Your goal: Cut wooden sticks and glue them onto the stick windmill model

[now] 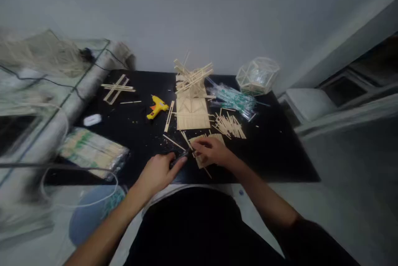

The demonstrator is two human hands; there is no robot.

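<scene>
Down at the near edge of the black surface (pixel 280 150), both hands work close together. The left hand (pixel 158 170) has its grip closed around a dark tool (pixel 179 159), which looks like small cutters though it is too blurred to be sure; the tool's tip points right toward the other hand. The right hand (pixel 211 150) rests on a small flat panel of sticks (pixel 205 159), fingers curled down and pinching something thin at the panel's left edge, just where the tool's tip meets it. What exactly is pinched I cannot tell. The panel lies under and just near of the right hand, touching it.

Farther off, a larger stick panel (pixel 192 113) lies flat, with a rough stick structure (pixel 192 77) standing behind it. A yellow glue gun (pixel 158 106) lies left of the larger panel, and a loose heap of cut sticks (pixel 230 126) lies right of it. A packet of clear green-tipped sticks (pixel 233 98) and a faceted clear container (pixel 257 75) sit at the far right. A wrapped bundle of sticks (pixel 93 152) lies at the near left.
</scene>
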